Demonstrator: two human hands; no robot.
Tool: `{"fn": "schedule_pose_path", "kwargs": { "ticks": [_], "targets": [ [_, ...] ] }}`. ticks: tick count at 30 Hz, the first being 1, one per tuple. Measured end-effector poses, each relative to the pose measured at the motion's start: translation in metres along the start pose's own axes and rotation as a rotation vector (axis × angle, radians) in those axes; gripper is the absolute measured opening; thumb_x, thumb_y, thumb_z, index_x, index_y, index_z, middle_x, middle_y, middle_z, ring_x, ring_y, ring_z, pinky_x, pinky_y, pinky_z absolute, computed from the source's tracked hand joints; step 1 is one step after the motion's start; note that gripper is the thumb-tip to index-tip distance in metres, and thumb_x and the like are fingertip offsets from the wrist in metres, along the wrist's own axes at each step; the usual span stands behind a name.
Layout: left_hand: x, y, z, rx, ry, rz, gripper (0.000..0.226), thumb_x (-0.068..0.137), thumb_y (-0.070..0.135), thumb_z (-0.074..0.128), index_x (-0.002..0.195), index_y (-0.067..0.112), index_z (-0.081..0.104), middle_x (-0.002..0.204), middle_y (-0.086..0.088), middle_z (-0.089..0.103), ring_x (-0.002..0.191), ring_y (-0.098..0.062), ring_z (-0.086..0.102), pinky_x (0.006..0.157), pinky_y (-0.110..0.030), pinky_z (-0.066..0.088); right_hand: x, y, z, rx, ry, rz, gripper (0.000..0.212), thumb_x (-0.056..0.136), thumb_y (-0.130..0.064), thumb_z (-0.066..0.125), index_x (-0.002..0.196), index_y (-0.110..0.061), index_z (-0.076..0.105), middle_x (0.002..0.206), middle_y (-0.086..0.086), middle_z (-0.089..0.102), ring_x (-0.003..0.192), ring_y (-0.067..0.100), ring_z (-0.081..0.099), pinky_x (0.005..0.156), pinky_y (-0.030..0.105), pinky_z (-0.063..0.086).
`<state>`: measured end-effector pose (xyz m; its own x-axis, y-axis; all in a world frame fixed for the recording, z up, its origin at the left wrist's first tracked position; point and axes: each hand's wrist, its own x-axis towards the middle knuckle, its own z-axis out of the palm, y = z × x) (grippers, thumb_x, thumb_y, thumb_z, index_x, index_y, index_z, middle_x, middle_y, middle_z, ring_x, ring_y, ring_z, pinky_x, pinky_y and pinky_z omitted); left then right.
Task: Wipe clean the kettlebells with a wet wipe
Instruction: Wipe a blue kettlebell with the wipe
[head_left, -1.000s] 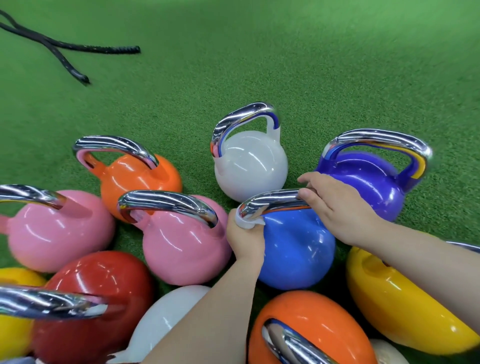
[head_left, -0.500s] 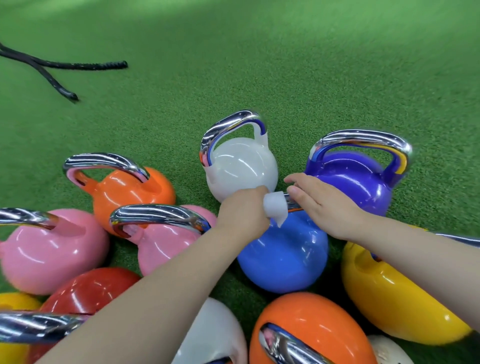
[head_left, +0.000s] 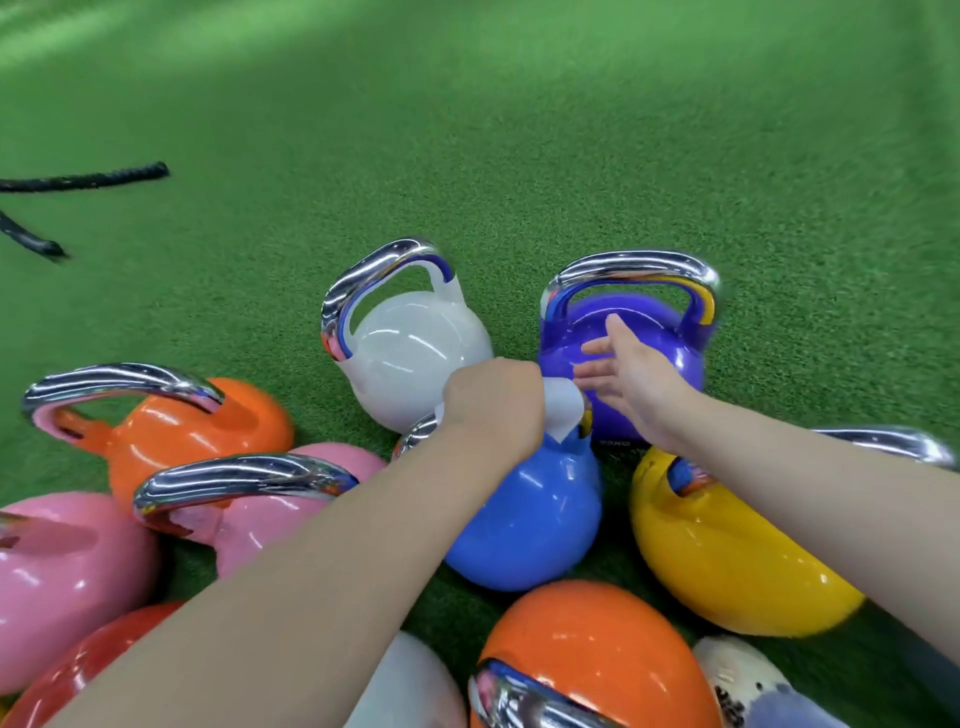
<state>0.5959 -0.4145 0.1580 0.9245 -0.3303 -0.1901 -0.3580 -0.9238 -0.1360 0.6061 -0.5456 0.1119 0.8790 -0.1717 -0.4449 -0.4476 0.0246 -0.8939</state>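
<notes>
Right hand (head_left: 631, 371) has let go of blue kettlebell (head_left: 524, 514); fingers spread.

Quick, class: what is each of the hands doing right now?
Left hand: closed around the wet wipe on the blue kettlebell handle.
Right hand: open, fingers spread, holding nothing, in front of the purple kettlebell.
</notes>
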Motion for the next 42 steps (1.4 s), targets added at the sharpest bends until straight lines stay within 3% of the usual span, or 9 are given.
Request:
{"fn": "schedule_pose_path", "kwargs": {
  "ticks": [4,11,17,24,29,32,35,38,42],
  "targets": [
    [0.017,0.028,-0.007,0.027,-0.077,0.065,0.029,0.085,0.013,0.050,0.112,0.012,0.060,0.118,-0.006,0.060,0.111,-0.026,0.056,0.075,-0.026,0.034,0.002,0.002,0.001,0.030,0.068,0.027,0.045,0.098,-0.049,0.027,0.083,-0.015,0.053,0.096,0.013,0.060,0.082,0.023,0.057,0.095,0.039,0.043],
    [0.030,0.058,0.012,0.298,-0.082,0.259,0.029,0.092,0.019,0.048,0.120,0.017,0.055,0.121,0.004,0.060,0.110,-0.020,0.060,0.085,-0.033,0.050,-0.005,0.003,0.001,0.117,0.107,0.037,0.040,0.099,-0.045,0.031,0.079,-0.018,0.053,0.070,-0.001,0.048,0.063,0.010,0.042,0.058,0.022,0.033],
    [0.027,0.049,0.009,0.180,-0.064,0.242,0.025,0.087,0.019,0.048,0.110,0.016,0.059,0.112,-0.001,0.064,0.105,-0.026,0.061,0.084,-0.034,0.046,-0.012,0.009,0.002,0.050,0.081,-0.036,0.039,0.099,-0.045,0.029,0.099,-0.015,0.055,0.087,-0.001,0.056,0.086,0.015,0.050,0.077,0.027,0.038],
    [-0.004,0.008,0.006,0.017,0.100,0.084,0.022,0.083,0.011,0.052,0.104,0.016,0.049,0.101,-0.006,0.063,0.093,-0.031,0.061,0.059,-0.029,0.031,-0.020,0.011,0.010,-0.033,0.022,-0.044,0.044,0.099,-0.046,0.027,0.110,-0.014,0.055,0.112,0.008,0.059,0.104,0.022,0.053,0.092,0.032,0.036],
    [0.003,0.019,-0.003,0.080,0.023,0.111,0.027,0.083,0.008,0.052,0.110,0.013,0.052,0.107,-0.007,0.062,0.100,-0.030,0.060,0.065,-0.029,0.033,-0.024,0.011,0.005,-0.018,0.062,-0.036,0.042,0.100,-0.042,0.028,0.111,-0.012,0.056,0.104,0.002,0.055,0.097,0.018,0.051,0.086,0.028,0.034],
    [0.015,0.034,-0.007,0.127,-0.074,0.123,0.029,0.083,0.010,0.053,0.111,0.014,0.059,0.115,-0.005,0.062,0.107,-0.026,0.059,0.072,-0.026,0.037,-0.025,0.013,0.000,-0.044,0.201,-0.184,0.027,0.099,-0.027,0.036,0.095,-0.012,0.058,0.096,0.000,0.057,0.098,0.021,0.054,0.094,0.033,0.040],
    [0.020,0.043,-0.007,0.183,-0.110,0.121,0.030,0.085,0.010,0.053,0.114,0.014,0.060,0.120,-0.004,0.061,0.111,-0.025,0.057,0.081,-0.027,0.041,-0.032,0.015,-0.005,-0.205,0.300,-0.477,0.020,0.093,-0.004,0.042,0.090,-0.012,0.060,0.088,-0.003,0.059,0.088,0.013,0.053,0.082,0.015,0.040],
    [0.020,0.039,0.000,0.153,-0.071,0.094,0.030,0.088,0.010,0.050,0.118,0.013,0.055,0.122,-0.004,0.060,0.113,-0.024,0.057,0.082,-0.029,0.043,-0.040,0.022,-0.005,-0.306,0.182,-0.636,0.031,0.086,0.010,0.041,0.095,-0.011,0.062,0.089,-0.004,0.061,0.088,0.010,0.056,0.078,0.002,0.037],
    [0.013,0.027,0.000,0.015,-0.072,0.127,0.051,0.083,0.022,0.065,0.124,0.007,0.039,0.124,-0.009,0.056,0.113,-0.028,0.054,0.086,-0.034,0.042,-0.046,0.032,-0.005,-0.372,0.014,-0.691,0.043,0.082,0.009,0.045,0.118,-0.013,0.055,0.110,-0.004,0.063,0.101,0.006,0.057,0.090,0.010,0.040]
  ]
}}
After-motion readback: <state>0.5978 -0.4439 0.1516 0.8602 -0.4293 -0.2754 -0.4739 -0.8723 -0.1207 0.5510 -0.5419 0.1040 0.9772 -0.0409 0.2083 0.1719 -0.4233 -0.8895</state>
